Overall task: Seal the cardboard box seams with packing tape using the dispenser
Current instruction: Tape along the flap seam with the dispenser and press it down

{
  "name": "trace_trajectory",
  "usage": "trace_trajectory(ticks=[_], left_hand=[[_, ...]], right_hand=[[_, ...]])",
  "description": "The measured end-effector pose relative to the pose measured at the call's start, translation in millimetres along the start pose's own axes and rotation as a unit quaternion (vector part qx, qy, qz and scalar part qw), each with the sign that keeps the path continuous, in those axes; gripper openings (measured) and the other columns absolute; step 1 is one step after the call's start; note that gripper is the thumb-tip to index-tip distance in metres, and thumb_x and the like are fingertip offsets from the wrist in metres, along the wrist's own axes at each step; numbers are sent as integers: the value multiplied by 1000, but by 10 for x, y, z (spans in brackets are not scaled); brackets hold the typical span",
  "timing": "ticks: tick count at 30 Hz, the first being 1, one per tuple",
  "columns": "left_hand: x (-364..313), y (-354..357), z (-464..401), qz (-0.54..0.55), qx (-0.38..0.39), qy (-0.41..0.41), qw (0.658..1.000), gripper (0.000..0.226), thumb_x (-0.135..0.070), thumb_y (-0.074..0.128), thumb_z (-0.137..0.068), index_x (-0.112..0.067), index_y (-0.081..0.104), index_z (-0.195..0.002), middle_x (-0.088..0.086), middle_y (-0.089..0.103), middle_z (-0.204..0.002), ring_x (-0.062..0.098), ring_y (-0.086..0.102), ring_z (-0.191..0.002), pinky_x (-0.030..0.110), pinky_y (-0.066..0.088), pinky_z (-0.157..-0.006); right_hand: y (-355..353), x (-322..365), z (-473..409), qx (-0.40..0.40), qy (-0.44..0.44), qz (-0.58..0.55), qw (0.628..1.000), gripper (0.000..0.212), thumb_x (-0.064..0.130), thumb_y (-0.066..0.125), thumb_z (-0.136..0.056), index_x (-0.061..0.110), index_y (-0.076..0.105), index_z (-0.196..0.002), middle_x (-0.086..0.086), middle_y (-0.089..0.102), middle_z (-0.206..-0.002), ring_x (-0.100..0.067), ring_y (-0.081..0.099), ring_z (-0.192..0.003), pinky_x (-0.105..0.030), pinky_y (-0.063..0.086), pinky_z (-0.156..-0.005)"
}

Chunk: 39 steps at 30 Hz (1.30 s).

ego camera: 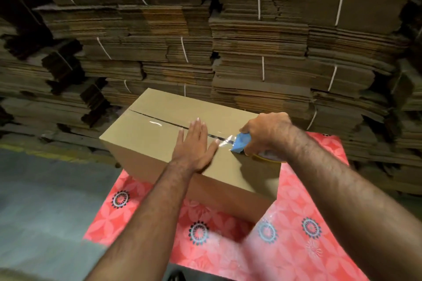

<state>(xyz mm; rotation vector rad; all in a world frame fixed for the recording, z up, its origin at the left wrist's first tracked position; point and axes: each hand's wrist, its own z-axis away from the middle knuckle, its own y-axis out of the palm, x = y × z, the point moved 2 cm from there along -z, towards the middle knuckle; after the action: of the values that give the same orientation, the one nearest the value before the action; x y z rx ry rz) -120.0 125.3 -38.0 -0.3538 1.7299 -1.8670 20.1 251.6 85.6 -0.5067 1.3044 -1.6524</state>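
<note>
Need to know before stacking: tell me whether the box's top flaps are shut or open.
Shut. Both flaps of the box lie flat, meeting at the centre seam, with shiny tape over it; the left hand presses them down.

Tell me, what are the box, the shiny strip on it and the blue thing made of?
Box: matte brown cardboard, likely. Strip: clear glossy plastic tape, judging by its glare. Blue dispenser in the right hand: probably smooth plastic, though blurred.

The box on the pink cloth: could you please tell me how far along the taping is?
Done: shiny tape covers most of the box's top seam. In hand: the right hand holds the blue dispenser at the near end while the left hand presses flat. Left: cutting the tape; other seams aren't visible.
</note>
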Motion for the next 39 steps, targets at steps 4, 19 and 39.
trace_trajectory(ticks=[4,19,39], left_hand=[[0,67,-7,-38,17,-14,999,94,-76,9,-92,-13,-7,-159,4,-18,-166,18,-14,-154,51,-7,-123],[38,87,-5,-55,21,3,998,94,-80,1,-88,-18,-19,-156,-4,-31,-161,12,-22,-151,60,-12,-119],[-1300,274,347,-42,8,177,983,146,-107,24,-57,-6,-7,-158,7,-18,-166,18,-18,-153,53,-10,-122]], right_hand=[[-16,12,-64,16,-8,6,1000,56,54,62,-72,42,62,-126,8,66,-111,-21,64,-99,-35,49,-79],[539,-1119,433,24,-12,-64,998,80,80,53,-68,68,25,-142,12,64,-119,-14,57,-97,-37,53,-82],[890,-1333,562,-31,-37,-158,986,73,58,69,-82,56,34,-146,14,53,-109,-10,52,-89,-25,40,-76]])
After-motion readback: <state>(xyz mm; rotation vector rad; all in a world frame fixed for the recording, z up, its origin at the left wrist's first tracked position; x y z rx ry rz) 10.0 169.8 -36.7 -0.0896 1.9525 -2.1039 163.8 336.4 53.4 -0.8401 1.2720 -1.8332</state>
